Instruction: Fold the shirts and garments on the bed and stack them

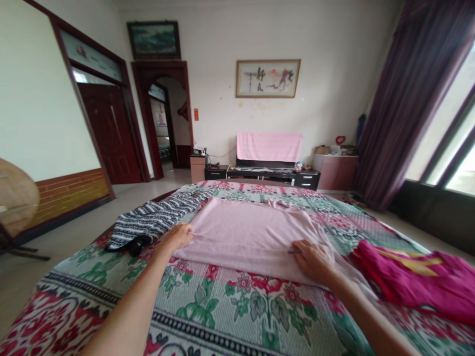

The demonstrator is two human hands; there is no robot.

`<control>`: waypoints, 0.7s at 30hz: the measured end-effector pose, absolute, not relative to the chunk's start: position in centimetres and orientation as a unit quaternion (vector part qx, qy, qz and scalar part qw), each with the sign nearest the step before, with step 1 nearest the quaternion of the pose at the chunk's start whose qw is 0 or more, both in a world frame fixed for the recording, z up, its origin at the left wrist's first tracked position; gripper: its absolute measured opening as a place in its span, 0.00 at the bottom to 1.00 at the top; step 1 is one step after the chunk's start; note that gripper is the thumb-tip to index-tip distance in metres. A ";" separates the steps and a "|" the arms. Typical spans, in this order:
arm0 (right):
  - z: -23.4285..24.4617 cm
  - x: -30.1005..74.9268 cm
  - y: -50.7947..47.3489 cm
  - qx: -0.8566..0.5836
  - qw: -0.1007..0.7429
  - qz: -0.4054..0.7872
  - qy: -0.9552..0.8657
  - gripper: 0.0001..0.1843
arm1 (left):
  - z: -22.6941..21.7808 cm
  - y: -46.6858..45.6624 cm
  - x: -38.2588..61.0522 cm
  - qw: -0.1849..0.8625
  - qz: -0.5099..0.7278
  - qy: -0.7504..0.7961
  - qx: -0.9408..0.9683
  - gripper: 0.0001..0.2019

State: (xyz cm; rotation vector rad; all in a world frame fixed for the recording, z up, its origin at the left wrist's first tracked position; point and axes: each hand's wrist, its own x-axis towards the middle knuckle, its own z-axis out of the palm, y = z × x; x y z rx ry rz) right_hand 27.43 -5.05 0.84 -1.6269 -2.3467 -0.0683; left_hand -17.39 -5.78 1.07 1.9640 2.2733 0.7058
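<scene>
And there's the pink garment (pixel 245 227), right at the hub of our clock, spread wide and nearly flat on the flowered cover (pixel 267 316), with 2 bare hands on it! Out at 9 o'clock the left hand (pixel 181 235) is closed on its side edge, drawing the cloth into a small tight pucker; over at 4 o'clock the right hand (pixel 315 259) bends low, a little fold nipped at its fingertips. Good handling here, I'd judge, means an even pull, 1 side matched to the other, kept low so the edge doesn't skew; those creases at 2 o'clock look worth stroking outward, and the bunched far rim at 1 o'clock wants a light touch, since a hard tug could drag the whole piece. Wider now: a striped garment (pixel 152 222) lies rumpled at 10 o'clock, a magenta garment (pixel 434 289) sits heaped at 4 o'clock, and well beyond, at 12 o'clock, a pink cloth (pixel 269 145) hangs along the wall side. Now the tricky reading: the right forearm blocks some of the pink garment, and whether the stretch running on past it is a sleeve, I can't say. The right thumb is hard to make out, so is the dark lump beside the striped garment, and the magenta garment is cut off at 3 o'clock.
</scene>
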 end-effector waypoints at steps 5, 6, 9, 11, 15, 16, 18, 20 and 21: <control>0.7 27.5 -4.7 -0.586 0.156 -0.039 -0.794 0.22 | 1.2 -5.3 -18.2 0.076 0.268 0.731 0.623 0.10; 0.8 27.4 -4.7 -0.587 0.160 -0.037 -0.792 0.22 | 1.2 -5.2 -18.3 0.086 0.289 0.723 0.622 0.10; 0.7 27.4 -4.4 -0.577 0.168 -0.028 -0.799 0.18 | 1.0 -5.0 -18.8 0.112 0.343 0.694 0.623 0.11; 0.6 27.4 -4.3 -0.564 0.172 -0.022 -0.807 0.14 | 0.7 -5.0 -19.0 0.125 0.357 0.688 0.619 0.13; 0.7 27.7 -4.1 -0.554 0.204 -0.035 -0.807 0.11 | 0.6 -5.0 -18.9 0.102 0.344 0.722 0.592 0.19; 0.8 27.8 -4.0 -0.552 0.218 -0.040 -0.804 0.11 | 0.7 -5.1 -18.8 0.088 0.341 0.727 0.589 0.19; 1.0 27.7 -3.9 -0.554 0.250 -0.053 -0.792 0.12 | 1.0 -5.2 -18.6 0.063 0.339 0.733 0.586 0.21; 1.2 27.5 -3.7 -0.559 0.278 -0.067 -0.778 0.12 | 1.1 -5.3 -18.5 0.040 0.337 0.741 0.580 0.21; 1.2 27.3 -3.7 -0.561 0.286 -0.073 -0.773 0.13 | 1.2 -5.3 -18.4 0.031 0.334 0.746 0.576 0.21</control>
